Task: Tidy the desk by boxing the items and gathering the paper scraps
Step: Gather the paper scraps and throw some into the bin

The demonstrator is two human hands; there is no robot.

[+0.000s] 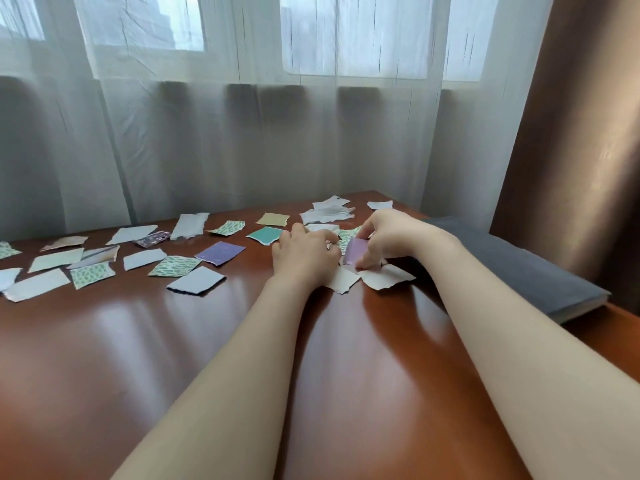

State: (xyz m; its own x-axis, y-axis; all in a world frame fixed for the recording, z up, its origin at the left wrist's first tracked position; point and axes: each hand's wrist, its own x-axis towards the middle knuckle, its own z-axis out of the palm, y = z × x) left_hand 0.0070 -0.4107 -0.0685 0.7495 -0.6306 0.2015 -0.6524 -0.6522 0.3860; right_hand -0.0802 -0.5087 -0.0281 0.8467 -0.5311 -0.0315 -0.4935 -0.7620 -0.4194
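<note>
In the right hand (391,237), a lilac scrap (356,250) stands nearly upright.

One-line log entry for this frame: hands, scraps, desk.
phase: gathering | right hand: pinches lilac scrap | left hand: on white scraps, grip unclear | rest: loose scraps spread across desk

No text, label, brand, number or sign can be read anywhere in view. The torn paper scraps (220,253) show only plain colours or green leaf-like patterns, with no lettering on them.
</note>
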